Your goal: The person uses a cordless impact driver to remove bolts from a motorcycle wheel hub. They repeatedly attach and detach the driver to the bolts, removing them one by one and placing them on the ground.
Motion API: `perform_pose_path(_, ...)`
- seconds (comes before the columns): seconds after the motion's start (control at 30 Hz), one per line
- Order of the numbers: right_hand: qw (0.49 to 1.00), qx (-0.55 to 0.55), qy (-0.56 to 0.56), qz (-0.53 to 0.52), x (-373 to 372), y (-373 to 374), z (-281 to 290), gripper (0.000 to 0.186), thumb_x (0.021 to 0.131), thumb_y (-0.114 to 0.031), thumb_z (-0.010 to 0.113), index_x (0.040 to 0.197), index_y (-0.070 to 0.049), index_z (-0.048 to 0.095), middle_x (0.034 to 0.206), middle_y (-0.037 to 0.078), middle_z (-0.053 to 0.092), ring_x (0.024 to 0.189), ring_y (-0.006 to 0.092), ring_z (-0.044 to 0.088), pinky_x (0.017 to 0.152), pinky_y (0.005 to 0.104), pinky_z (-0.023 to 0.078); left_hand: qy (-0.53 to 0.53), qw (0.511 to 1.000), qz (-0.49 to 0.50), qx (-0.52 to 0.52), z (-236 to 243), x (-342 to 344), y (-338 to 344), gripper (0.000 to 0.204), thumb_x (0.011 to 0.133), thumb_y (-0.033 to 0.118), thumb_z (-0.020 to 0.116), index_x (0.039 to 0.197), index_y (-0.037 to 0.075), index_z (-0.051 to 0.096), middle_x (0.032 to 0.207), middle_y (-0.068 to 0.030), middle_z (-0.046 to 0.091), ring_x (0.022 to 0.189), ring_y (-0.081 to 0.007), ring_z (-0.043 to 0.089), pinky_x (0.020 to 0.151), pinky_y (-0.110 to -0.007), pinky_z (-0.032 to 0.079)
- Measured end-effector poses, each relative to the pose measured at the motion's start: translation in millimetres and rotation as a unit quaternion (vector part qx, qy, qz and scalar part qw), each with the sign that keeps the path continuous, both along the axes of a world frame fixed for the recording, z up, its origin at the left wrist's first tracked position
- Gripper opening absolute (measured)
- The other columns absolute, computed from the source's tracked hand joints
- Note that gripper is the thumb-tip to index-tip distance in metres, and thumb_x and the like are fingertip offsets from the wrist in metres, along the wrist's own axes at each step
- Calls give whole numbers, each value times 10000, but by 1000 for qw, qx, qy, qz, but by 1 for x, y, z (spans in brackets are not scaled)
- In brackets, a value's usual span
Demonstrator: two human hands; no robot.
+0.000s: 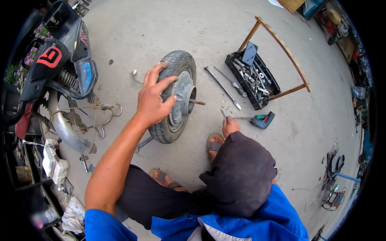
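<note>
My left hand (155,96) grips a small upright wheel (177,60) by its tyre and hub side, fingers spread over them. A threaded axle (198,102) juts from the grey hub. My right hand (230,125), partly behind my knee, holds a small thin metal tool (223,113), too small to identify. Just right of it lie a green-handled screwdriver (259,117) and a dark teal tool (263,122). A long metal bar (222,87) and a tool with a grey handle (237,86) lie beside a black toolbox (271,86) full of sockets, a phone (249,53) resting on it.
A scooter (60,60) with an exhaust pipe (66,128) stands at left, beside cluttered shelving (36,182). A wooden frame (281,40) surrounds the toolbox. Loose cables and tools (335,176) lie at right. My sandalled feet (213,146) are below the wheel.
</note>
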State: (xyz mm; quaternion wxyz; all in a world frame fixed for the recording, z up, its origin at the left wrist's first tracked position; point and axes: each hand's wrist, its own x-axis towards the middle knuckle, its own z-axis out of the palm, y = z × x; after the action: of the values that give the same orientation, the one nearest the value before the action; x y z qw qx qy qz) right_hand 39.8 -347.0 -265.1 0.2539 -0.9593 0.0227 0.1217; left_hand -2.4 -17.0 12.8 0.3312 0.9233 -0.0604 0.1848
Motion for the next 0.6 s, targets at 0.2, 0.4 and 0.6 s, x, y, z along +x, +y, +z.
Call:
perform_pose_path(0.2,984,169,49,-5,-5,24,35,333,899,-248,563,907,58,696,739,194,680,704,293,658,679,414,488,1,1000,23,19,-4,-3,4,478,747,120,701,1220,116,635,1451,-167,412,1365,-374,370,1080,-462,383)
perform_pose_path(0.4,924,286,173,186,-1,48,129,287,926,-223,602,865,42,691,663,42,606,638,119,531,601,313,440,-7,997,78,3,-8,6,-8,616,819,199,689,1376,45,476,1414,-248,408,1298,-421,429,1076,-472,369)
perform_pose_path(0.6,880,276,185,339,-2,96,162,319,916,-237,615,912,78,667,665,137,604,637,191,546,641,389,454,-23,990,136,0,-21,8,4,647,821,213,693,1336,-84,438,1354,-261,465,1236,-409,497,1041,-430,410)
